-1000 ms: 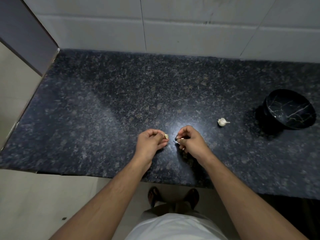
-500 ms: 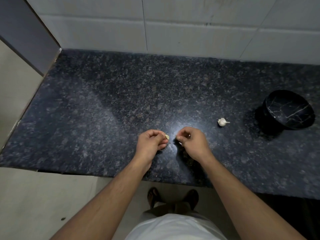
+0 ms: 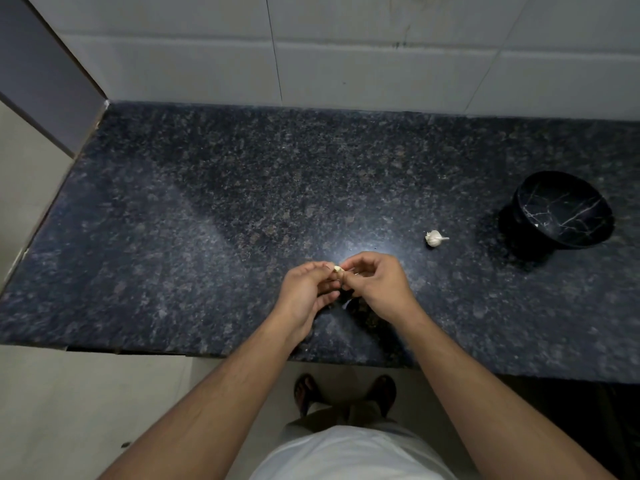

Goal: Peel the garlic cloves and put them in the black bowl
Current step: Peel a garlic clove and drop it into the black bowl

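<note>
A small pale garlic clove (image 3: 338,269) shows between the fingertips of both hands, just above the dark granite counter (image 3: 207,220). My left hand (image 3: 306,289) pinches it from the left, fingers curled. My right hand (image 3: 375,284) meets it from the right, thumb and forefinger pinching at the clove. Most of the clove is hidden by the fingers. A white garlic bulb piece (image 3: 434,238) with a short stem lies on the counter to the right. The black marbled bowl (image 3: 561,213) stands at the far right, tilted toward me, and looks empty inside.
A tiled wall (image 3: 346,64) rises behind the counter, and a dark panel (image 3: 45,71) closes the left end. The counter's front edge runs just below my wrists. My sandalled feet (image 3: 343,393) stand on the floor below.
My two hands have come together. The gap between them has closed, and my right fingers now pinch at the clove held in my left hand.
</note>
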